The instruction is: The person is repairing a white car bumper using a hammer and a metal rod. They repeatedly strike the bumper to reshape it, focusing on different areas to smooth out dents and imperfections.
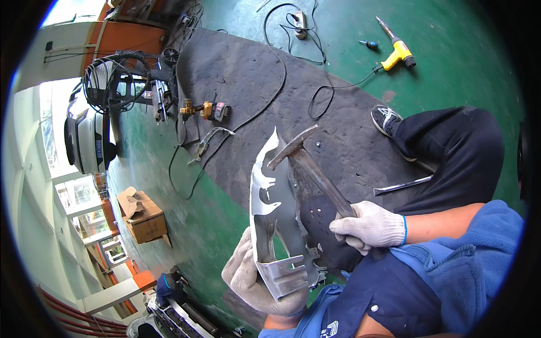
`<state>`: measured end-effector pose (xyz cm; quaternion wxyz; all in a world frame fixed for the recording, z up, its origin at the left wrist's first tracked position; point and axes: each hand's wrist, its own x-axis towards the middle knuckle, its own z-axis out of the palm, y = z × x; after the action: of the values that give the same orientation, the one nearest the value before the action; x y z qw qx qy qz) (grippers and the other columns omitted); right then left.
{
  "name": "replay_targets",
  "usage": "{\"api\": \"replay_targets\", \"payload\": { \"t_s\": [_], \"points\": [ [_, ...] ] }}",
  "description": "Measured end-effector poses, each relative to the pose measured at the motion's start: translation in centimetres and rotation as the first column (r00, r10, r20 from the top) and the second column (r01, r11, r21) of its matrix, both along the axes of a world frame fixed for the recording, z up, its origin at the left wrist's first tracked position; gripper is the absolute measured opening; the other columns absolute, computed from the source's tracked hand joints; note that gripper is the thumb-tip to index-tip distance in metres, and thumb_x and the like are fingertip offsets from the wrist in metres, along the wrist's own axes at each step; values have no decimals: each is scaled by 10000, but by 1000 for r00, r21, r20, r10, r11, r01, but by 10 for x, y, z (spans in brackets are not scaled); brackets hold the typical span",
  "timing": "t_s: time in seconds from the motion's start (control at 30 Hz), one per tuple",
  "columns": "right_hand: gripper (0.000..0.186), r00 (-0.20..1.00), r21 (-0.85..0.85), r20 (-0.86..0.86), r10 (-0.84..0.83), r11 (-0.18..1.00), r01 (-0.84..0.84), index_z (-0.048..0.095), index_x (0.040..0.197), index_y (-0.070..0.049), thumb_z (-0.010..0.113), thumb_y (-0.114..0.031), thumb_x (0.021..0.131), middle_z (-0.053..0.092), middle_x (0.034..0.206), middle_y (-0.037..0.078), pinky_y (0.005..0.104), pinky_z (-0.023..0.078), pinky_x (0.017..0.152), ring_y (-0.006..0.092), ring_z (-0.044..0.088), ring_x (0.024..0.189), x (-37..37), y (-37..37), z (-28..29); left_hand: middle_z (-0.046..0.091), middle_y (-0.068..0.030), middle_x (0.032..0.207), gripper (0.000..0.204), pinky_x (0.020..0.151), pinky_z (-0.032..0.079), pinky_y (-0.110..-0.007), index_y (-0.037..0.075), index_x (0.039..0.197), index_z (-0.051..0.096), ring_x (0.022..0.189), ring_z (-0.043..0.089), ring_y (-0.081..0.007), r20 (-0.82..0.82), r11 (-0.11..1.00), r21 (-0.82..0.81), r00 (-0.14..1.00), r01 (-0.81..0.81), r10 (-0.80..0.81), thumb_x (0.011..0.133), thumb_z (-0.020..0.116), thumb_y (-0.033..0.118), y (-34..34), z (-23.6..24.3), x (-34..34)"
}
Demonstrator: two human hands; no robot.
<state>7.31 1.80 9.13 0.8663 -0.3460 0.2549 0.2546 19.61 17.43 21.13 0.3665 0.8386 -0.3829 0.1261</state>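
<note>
My right hand, in a pale knit work glove, is closed round the handle of a hammer. The hammer's long, narrow rusty head is raised over a curved silver-grey car body part, seemingly a trim or bumper piece, with jagged edges, slots and clips. My left hand, gloved the same way, grips this part from below at its near end; some of its fingers are hidden behind it. Whether the hammer head touches the part cannot be told. A flat metal bar lies beside my bent leg.
A dark rubber mat covers the green floor ahead. On it lie a cordless drill and a cable. Beyond are a yellow heat gun, a small screwdriver and a power strip. A cardboard box and a car stand left.
</note>
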Motion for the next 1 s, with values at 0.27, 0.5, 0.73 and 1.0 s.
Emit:
{"api": "replay_targets", "payload": {
  "t_s": [0.27, 0.5, 0.73, 1.0],
  "points": [
    [320, 973, -9, 193, 129, 991, -130, 732, 989, -45, 712, -336, 1118, 652, 675, 14, 296, 520, 572, 110, 640, 596, -6, -8, 3, 829, -215, 1051, 332, 966, 626, -416, -62, 1064, 816, 1035, 826, -343, -12, 997, 48, 998, -56, 57, 817, 860, 155, 3, 3, -2],
    [457, 940, -99, 252, 232, 972, -213, 756, 960, -83, 726, -517, 1100, 676, 710, -1, 303, 528, 619, 99, 653, 636, -7, -8, 4, 834, -223, 1050, 340, 952, 631, -420, -69, 1075, 818, 1015, 833, -350, -48, 996, -85, 998, 40, -44, 814, 859, 146, -4, 0, 2],
    [405, 902, -91, 358, 243, 970, -225, 753, 1008, -80, 707, -466, 1121, 681, 716, 1, 307, 518, 596, 99, 641, 616, -12, -6, 2, 829, -224, 1030, 313, 947, 633, -431, -76, 1031, 800, 1001, 832, -358, -45, 996, -89, 999, -12, 8, 822, 869, 147, 1, -3, 0],
    [374, 975, 124, 218, 41, 990, -70, 716, 961, -49, 688, -381, 1131, 637, 671, 19, 301, 499, 541, 114, 620, 572, -17, -4, 5, 791, -235, 1051, 405, 955, 626, -469, -76, 1066, 737, 1024, 808, -407, -89, 999, 19, 996, 27, -25, 844, 887, 227, 0, 0, -2]
  ]
}}
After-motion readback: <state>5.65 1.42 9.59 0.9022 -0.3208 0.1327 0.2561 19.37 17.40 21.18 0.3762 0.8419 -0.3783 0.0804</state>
